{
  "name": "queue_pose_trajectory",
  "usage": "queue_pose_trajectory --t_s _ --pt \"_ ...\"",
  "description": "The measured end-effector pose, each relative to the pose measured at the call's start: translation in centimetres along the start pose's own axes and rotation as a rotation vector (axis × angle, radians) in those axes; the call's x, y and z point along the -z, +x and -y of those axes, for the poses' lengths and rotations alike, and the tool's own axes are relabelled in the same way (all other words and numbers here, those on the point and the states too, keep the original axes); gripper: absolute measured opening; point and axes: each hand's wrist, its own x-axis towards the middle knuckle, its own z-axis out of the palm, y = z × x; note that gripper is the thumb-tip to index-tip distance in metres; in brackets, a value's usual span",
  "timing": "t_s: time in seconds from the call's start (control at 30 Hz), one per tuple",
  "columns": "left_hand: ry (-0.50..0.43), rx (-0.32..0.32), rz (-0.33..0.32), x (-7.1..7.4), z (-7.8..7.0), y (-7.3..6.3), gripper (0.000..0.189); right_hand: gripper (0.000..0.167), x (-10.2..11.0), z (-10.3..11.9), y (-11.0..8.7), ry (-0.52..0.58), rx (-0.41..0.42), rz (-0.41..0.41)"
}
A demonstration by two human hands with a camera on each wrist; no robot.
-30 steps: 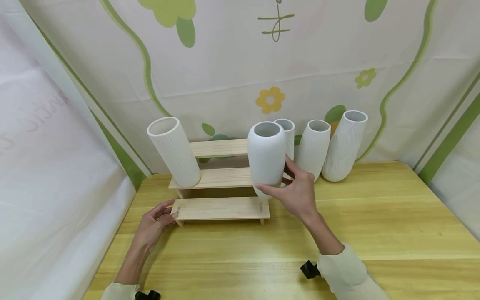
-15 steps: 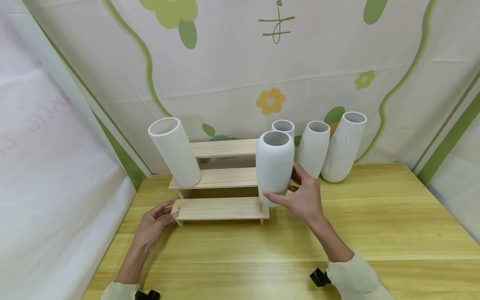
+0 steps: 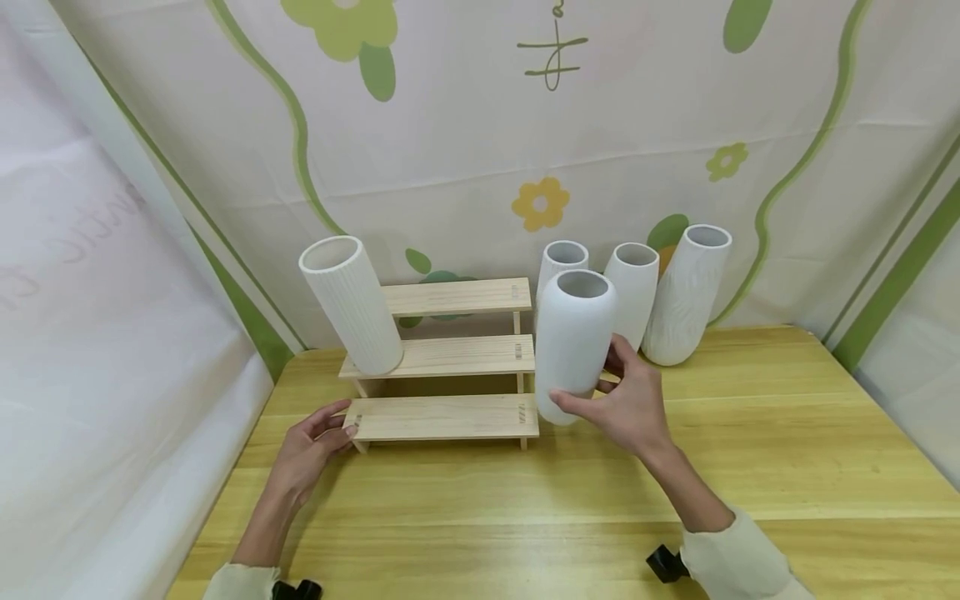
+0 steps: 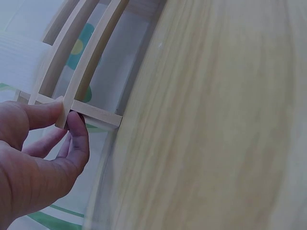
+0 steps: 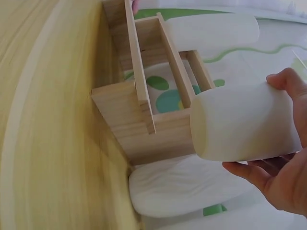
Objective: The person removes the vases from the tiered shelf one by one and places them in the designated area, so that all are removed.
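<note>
1. Vase [image 3: 577, 350], smooth and white, is off the table [image 3: 465, 517] in the grip of the right hand [image 3: 630, 408], whose thumb and fingers hold its lower part; it is nearly upright, just right of the wooden stand [image 3: 446, 417].
2. Left hand [image 3: 307, 446] pinches the near left end of the stand's lowest board, thumb above and fingers beneath.
3. The step in hand appears to be moving 1 vase by the stand's right end while the left hand braces the boards.
4. The next move probably calls for a firm grip and a level base, clear of the board edges to the right hand's left and of the 3 vases beyond it: the nearest vase [image 3: 551, 265], the middle vase [image 3: 633, 292] and the wavy vase [image 3: 686, 296].
5. Beyond the left hand, the ribbed vase [image 3: 352, 308] stands on the stand's middle board.
6. From the head view, the held vase covers most of the nearest vase, base included, and the right fingertips are partly hidden behind it.
7. In the right wrist view, the held vase's mouth is out of sight; in the left wrist view, the ribbed vase is cut off and blurred.
</note>
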Motion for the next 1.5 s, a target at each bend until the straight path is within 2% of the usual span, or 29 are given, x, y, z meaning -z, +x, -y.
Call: queue_pose_trajectory --t_s 0.27,0.77,1.2,1.5 --pt "-0.003 -0.004 0.008 -0.1 0.0 0.1 0.060 0.078 1.1 -1.0 0.0 -0.061 -0.046 -0.003" --pt "-0.007 -0.002 0.009 -0.1 -0.1 0.2 0.060 0.083 2.3 -2.8 0.0 -0.128 -0.079 -0.025" --pt "-0.012 0.000 0.007 -0.1 0.1 0.0 0.060 0.088 2.8 -4.5 0.1 -0.100 -0.133 -0.028" --pt "-0.011 0.007 -0.003 -0.1 0.0 0.1 0.060 0.089 2.5 -5.6 0.5 -0.090 -0.146 -0.040"
